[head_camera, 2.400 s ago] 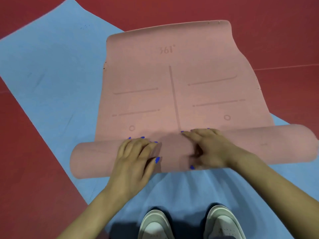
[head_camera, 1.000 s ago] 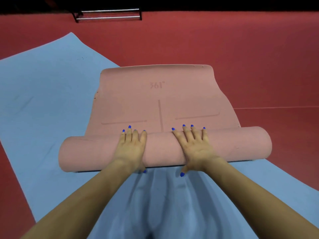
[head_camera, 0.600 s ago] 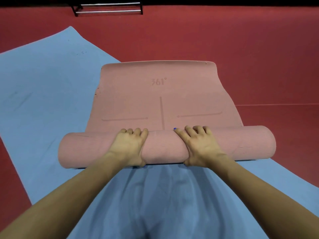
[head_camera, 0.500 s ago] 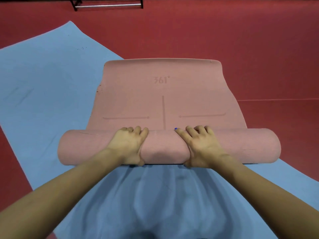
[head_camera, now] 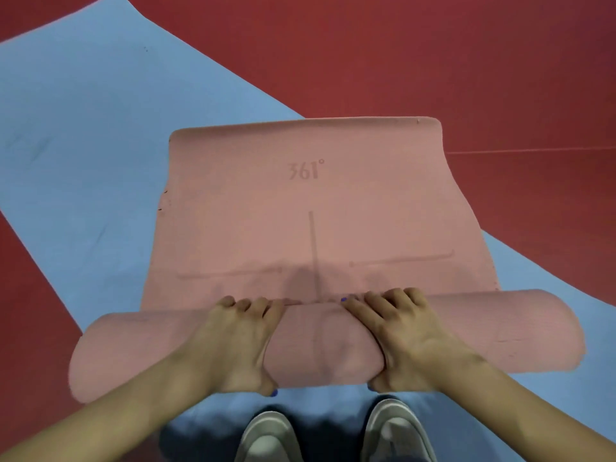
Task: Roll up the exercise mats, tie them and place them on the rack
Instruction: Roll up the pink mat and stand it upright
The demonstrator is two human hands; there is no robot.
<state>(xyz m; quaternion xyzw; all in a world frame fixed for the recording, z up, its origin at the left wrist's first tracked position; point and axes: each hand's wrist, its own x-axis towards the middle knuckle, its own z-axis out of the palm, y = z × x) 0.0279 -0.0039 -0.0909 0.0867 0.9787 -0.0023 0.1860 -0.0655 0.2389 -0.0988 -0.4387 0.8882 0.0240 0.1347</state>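
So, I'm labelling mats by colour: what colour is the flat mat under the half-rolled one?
Light blue mat, clearest in the head view.

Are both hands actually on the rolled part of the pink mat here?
Touching. The head view shows the left hand and right hand gripping the pink mat roll, fingers curled over its top, thumbs under its near edge.

We read one mark only: "361°" point(head_camera: 305, 170), pressed in a darker tone into the flat, unrolled part of the pink exercise mat point(head_camera: 366, 201). It stands near the mat's far edge, above the long centre line.
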